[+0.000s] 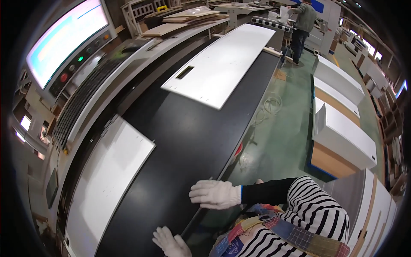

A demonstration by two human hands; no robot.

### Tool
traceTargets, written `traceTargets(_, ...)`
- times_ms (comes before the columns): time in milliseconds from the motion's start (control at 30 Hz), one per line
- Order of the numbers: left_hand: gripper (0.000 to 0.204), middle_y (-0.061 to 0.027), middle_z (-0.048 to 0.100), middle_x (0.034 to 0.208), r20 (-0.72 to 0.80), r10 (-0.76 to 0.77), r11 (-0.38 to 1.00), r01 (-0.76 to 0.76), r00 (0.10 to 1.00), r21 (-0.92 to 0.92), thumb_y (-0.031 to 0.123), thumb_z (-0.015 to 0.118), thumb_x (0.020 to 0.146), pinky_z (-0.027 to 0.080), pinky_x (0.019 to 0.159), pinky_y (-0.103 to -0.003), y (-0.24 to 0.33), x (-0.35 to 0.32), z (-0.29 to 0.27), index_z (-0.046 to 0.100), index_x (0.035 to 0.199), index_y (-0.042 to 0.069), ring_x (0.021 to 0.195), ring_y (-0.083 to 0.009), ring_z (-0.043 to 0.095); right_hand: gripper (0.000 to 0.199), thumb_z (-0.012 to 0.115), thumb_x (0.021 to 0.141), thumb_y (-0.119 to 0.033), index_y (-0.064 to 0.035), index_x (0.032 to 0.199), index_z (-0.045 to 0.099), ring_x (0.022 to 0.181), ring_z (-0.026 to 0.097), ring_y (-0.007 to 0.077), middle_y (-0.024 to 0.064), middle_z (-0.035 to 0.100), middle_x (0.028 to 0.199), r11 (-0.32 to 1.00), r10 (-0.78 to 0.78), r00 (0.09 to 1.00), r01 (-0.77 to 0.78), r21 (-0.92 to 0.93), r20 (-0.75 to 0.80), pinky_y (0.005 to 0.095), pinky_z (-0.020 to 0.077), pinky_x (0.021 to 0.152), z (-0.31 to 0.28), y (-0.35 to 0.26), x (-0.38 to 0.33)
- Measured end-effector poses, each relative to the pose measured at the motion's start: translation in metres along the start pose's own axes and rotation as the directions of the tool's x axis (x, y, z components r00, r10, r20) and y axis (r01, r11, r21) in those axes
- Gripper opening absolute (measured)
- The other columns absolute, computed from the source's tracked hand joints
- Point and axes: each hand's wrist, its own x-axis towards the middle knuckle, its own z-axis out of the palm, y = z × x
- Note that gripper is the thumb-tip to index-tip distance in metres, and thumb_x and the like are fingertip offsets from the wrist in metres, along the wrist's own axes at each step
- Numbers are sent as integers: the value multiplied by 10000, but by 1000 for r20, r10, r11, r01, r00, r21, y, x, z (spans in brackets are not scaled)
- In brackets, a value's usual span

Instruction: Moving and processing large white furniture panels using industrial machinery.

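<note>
Both gloved, the left hand [172, 243] and right hand [215, 194] rest fingers-spread on the black conveyor belt [188, 141].

This was a furniture-panel factory floor: a long black conveyor bed [188, 141] carried flat white drilled boards [222, 64], beside a lit machine control screen [64, 38] and stacked white panels [342, 141].
</note>
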Motion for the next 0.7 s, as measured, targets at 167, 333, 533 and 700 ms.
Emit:
traceTargets(167,344,-262,556,1304,-167,88,984,-111,982,-140,78,571,887,303,1096,-583,198,119,63,596,1203,-56,1243,-466,472,331,607,893,-187,-51,1194,600,1194,545,345,159,586,1253,960,226,960,-248,-127,-166,452,440,1031,-157,136,-129)
traceTargets(333,327,-249,617,1124,-290,377,686,-476,880,-550,-18,595,822,424,959,-511,371,234,116,590,1143,-85,1041,-451,562,322,581,917,-255,-33,1132,670,1059,642,333,175,672,1110,442,877,400,-888,123,-264,393,497,939,-306,195,-268)
traceTargets(533,367,-201,632,1251,115,105,402,64,988,-913,94,542,981,474,1017,-341,480,323,164,550,1292,-103,1184,-246,610,330,584,926,-248,-24,1155,662,1074,640,347,189,672,1140,270,886,207,-958,98,-415,388,497,938,-415,240,-360)
traceTargets(700,407,-222,558,1305,619,106,-488,583,778,-650,225,496,1028,473,1030,-503,537,404,204,499,1325,-54,1192,-355,572,323,597,927,-215,-17,1177,652,1050,648,363,204,676,1124,278,851,197,-955,101,-486,378,501,928,-465,313,-395)
